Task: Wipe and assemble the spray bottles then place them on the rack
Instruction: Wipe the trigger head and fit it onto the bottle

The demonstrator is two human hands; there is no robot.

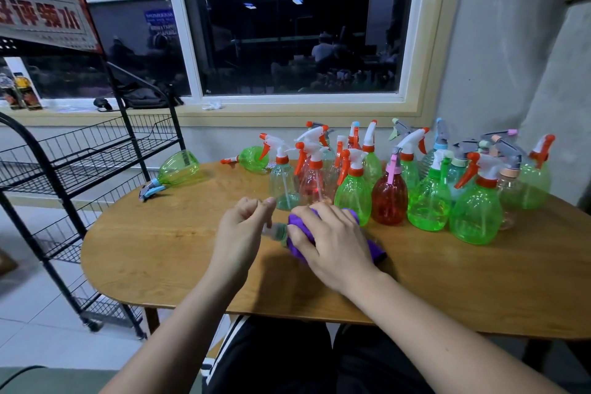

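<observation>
A clear greenish bottle (277, 231) without a sprayer lies on its side on the wooden table (166, 243); only its threaded neck shows. My right hand (332, 243) grips a purple cloth (299, 227) wrapped over the bottle's body. My left hand (241, 233) is at the neck with its fingers curled; the contact itself is hidden. Several assembled spray bottles (355, 189) in green, red and clear stand in a cluster behind my hands. Two green bottles (179, 168) (254, 159) lie on their sides at the table's far left.
A black wire rack (80, 150) with tiered baskets stands on the floor left of the table. A window and grey wall run behind the table. My knees sit under the near table edge.
</observation>
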